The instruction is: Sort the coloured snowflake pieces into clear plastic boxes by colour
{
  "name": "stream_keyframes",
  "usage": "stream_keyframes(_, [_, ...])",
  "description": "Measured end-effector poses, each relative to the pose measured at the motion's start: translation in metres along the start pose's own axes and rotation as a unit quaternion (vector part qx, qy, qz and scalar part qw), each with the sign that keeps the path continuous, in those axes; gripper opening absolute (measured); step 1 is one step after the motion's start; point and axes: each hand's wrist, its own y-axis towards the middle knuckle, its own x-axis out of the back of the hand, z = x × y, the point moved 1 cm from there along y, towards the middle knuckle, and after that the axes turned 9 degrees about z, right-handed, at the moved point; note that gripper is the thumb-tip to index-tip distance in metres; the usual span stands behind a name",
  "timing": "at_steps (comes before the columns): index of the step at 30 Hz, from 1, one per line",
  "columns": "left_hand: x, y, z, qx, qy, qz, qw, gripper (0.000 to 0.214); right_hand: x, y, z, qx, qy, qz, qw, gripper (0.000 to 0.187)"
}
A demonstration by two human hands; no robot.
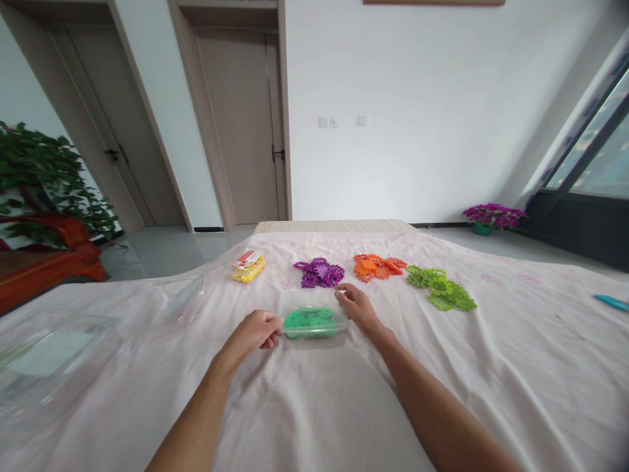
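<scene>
A clear plastic box (339,321) rests on the cloth in front of me, its lid tilted up at the back. Inside it lie green toothed pieces (309,319). My left hand (258,328) pinches the box's left edge with curled fingers. At the right, my right hand (356,303) grips the raised lid near its upper corner with thumb and fingertips. Just behind the box is a heap of purple gear-shaped pieces (320,272). Orange gear-shaped pieces (377,267) and lime green pieces (439,287) lie in piles farther right.
A closed clear box of yellow pieces (248,265) with a red and white label stands back left. Clear empty containers (46,351) lie on the left. A blue object (610,302) sits at the far right of the wrinkled pale cloth (314,406). A wooden chair (59,252) stands left.
</scene>
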Motion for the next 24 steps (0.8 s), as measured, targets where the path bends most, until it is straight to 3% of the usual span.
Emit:
stream_keyframes(5, [-0.0003, 0.001, 0.001, -0.007, -0.005, 0.005, 1.0, 0.037, -0.0013, -0.0011, 0.0014, -0.009, 0.07, 0.012, 0.997, 0.035])
stream_keyframes(16, [-0.0012, -0.0007, -0.0025, -0.017, -0.01, 0.025, 0.999, 0.035, -0.0084, 0.004, -0.0021, -0.105, 0.229, 0.045, 0.967, 0.029])
stream_keyframes(20, [-0.0018, 0.0011, -0.0011, -0.016, 0.019, 0.019, 0.999, 0.034, -0.0089, 0.0032, -0.0019, -0.099, 0.216, 0.041, 0.971, 0.028])
stream_keyframes(24, [-0.0015, -0.0038, -0.0049, -0.013, 0.086, -0.01, 0.996, 0.033, -0.006, 0.0017, 0.0024, -0.039, 0.114, 0.007, 0.993, 0.033])
